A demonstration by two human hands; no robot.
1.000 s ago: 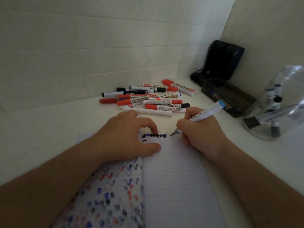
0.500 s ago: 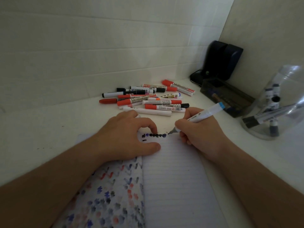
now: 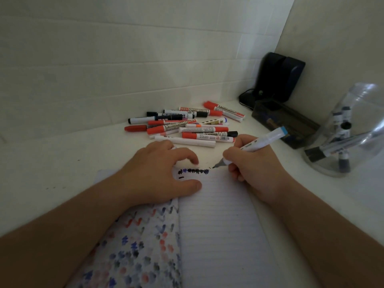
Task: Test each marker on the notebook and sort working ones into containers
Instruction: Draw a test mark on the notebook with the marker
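1. Lifting slightly off the page, the marker (image 3: pixel 257 145) now has its dark tip just past the right end of the row of test marks (image 3: pixel 193 171); a second ago the tip sat lower and further right on the sheet. The stroke looks about finished, so the verdict on this marker is probably near.
2. Its long axis runs diagonally: tip down and left toward the marks, blue-capped end up and right toward the clear container (image 3: pixel 349 134).
3. The right hand (image 3: pixel 255 173) pinches the barrel, fingers curled round it.
4. The left hand (image 3: pixel 158 175) presses on the notebook (image 3: pixel 218 225), its fingers loosely bent and holding nothing.
5. Untested markers (image 3: pixel 187 127) lie heaped beyond.
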